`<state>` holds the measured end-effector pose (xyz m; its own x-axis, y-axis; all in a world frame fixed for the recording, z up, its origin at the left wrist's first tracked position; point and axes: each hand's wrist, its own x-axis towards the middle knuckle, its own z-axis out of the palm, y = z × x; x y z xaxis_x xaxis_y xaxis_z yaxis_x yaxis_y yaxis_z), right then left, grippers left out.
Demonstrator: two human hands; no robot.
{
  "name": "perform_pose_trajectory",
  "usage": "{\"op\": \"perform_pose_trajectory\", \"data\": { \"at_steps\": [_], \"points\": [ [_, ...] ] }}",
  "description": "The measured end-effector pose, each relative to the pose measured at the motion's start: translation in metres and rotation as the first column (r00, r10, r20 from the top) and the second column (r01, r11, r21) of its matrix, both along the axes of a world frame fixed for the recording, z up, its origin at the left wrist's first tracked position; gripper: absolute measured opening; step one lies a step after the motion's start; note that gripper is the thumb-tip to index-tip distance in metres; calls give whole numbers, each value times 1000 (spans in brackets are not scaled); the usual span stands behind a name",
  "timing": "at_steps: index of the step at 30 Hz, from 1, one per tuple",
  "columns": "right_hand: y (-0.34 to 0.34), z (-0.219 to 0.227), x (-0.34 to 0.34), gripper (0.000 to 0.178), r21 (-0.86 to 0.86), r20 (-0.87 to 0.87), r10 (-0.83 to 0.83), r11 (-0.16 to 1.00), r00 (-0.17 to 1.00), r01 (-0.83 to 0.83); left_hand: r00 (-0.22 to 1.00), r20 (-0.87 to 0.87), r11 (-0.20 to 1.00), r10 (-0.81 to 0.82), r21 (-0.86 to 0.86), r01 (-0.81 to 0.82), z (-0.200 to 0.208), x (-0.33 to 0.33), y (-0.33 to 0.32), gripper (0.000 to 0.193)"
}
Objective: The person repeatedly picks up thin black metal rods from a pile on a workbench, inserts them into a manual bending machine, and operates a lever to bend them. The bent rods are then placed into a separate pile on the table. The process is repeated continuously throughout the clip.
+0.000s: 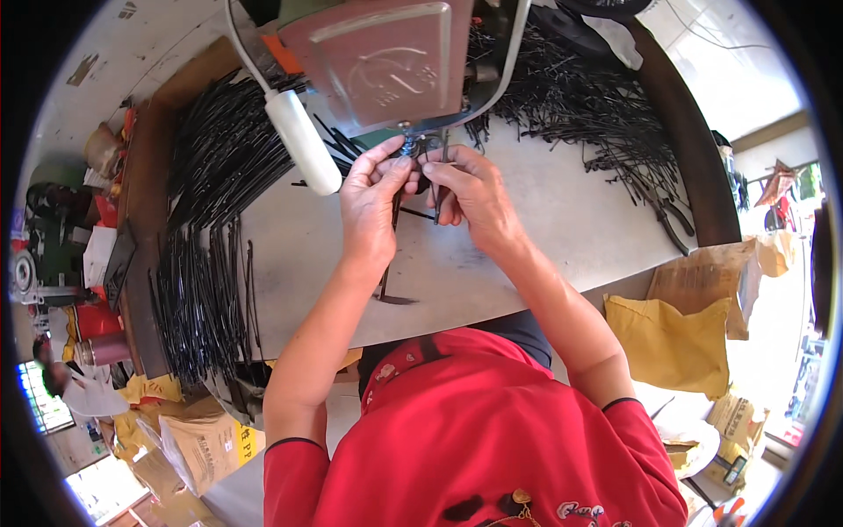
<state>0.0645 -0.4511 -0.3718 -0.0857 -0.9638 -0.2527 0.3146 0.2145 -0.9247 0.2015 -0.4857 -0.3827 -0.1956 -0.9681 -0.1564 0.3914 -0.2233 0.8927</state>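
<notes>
"What's in the fingers?"
"The left hand (pixel 373 189) seemingly pinches a black rod (pixel 395 211); the right hand (pixel 471 186) grips a dark strip (pixel 436 209)."
"Where?"
"Over the surface (pixel 536 224), just near of the machine (pixel 382 66)."

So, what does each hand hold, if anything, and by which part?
The right hand pinches a thin dark rod around its middle; what the left hand holds is unclear.
</notes>
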Motion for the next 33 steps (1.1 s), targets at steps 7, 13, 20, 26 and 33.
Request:
{"op": "perform_pose_trajectory", "data": {
  "at_steps": [7,13,20,26,33],
  "points": [
    [1,4,5,26,-19,-32,-3,1000,999,3,999,-35,999,15,44,-13,-2,1,3,30],
    [0,8,8,26,-29,-33,-10,1000,999,9,999,-29,998,38,54,-36,4,1,6,29],
    [-1,6,5,21,-23,-54,18,1000,998,-20,998,-51,998,42,42,-40,4,1,2,29],
    [-1,3,6,22,-58,-70,2,998,998,-6,999,-39,998,11,65,-9,4,4,1,27],
    [-2,3,9,20,-66,-111,-21,998,994,14,999,-34,999,27,46,-26,3,1,1,26]
  ]
}}
